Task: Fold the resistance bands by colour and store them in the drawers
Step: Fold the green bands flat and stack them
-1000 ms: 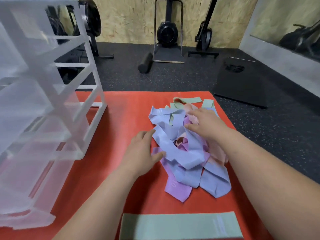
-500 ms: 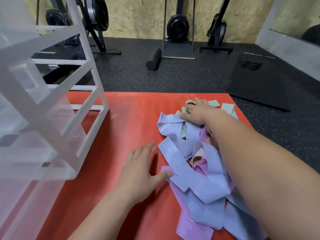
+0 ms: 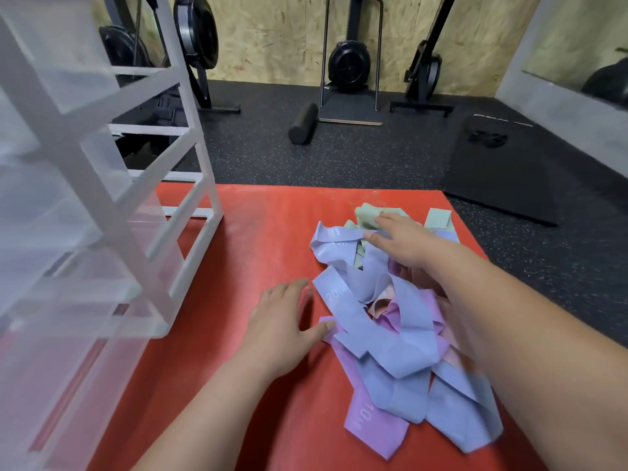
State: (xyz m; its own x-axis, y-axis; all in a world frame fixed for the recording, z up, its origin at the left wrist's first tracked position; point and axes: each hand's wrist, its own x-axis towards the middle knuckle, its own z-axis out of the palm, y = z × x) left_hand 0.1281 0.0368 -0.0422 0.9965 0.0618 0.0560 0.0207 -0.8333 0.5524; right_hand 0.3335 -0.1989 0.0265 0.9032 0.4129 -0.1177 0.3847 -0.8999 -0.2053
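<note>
A tangled pile of resistance bands lies on the red mat (image 3: 265, 232). Blue bands (image 3: 373, 334) are on top, a purple band (image 3: 370, 433) pokes out at the near side, and pink bands (image 3: 382, 305) show in the middle. Green bands (image 3: 368, 212) lie at the far end, one of them apart (image 3: 436, 217). My right hand (image 3: 404, 239) reaches across the pile, its straight fingers touching the far green band. My left hand (image 3: 285, 321) rests flat on the mat, thumb against the pile's left edge. A translucent white drawer unit (image 3: 102, 205) stands at the left.
Beyond the mat is dark speckled rubber floor with a black foam roller (image 3: 303, 123) and a black mat (image 3: 503, 175) at the right. Exercise machines (image 3: 350, 59) stand along the back board wall.
My right hand slid from the pile's middle to the green band at its far end. My left hand came off the blue band onto the mat. The near folded green band left view.
</note>
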